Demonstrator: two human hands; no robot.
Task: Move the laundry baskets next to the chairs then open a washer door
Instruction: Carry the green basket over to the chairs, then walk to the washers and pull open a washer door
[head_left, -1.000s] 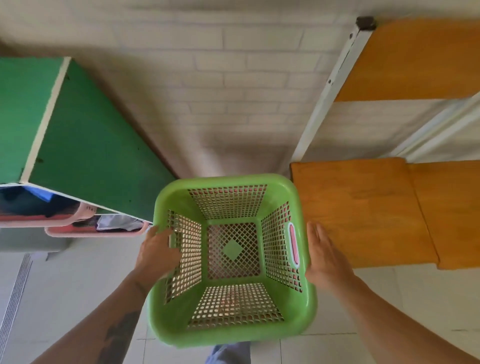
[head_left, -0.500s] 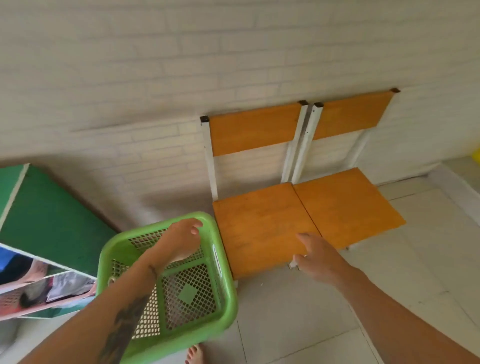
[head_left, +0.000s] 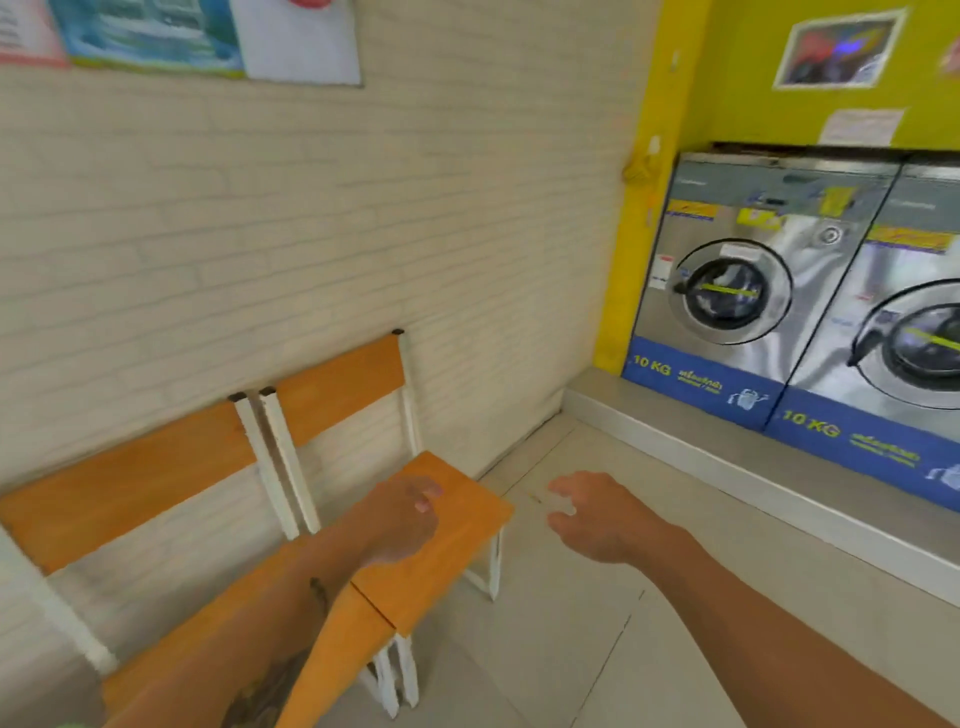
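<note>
Both hands are held out empty: the left hand (head_left: 400, 519) loosely curled over the chairs (head_left: 337, 376), the right hand (head_left: 597, 514) relaxed above the floor (head_left: 597, 649). "10 KG" is read on the blue strip (head_left: 696, 382) under the washer (head_left: 779, 187), whose round door (head_left: 732, 293) is seen closed.

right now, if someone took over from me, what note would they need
Left hand: empty, fingers loosely curled, over a chair seat.
Right hand: empty, relaxed, over the floor.
Baskets: not in view, placement unconfirmed.
Two chairs against the brick wall.
Both washers ahead on the right, doors look shut.
Left: reach a washer, open its door.
</note>
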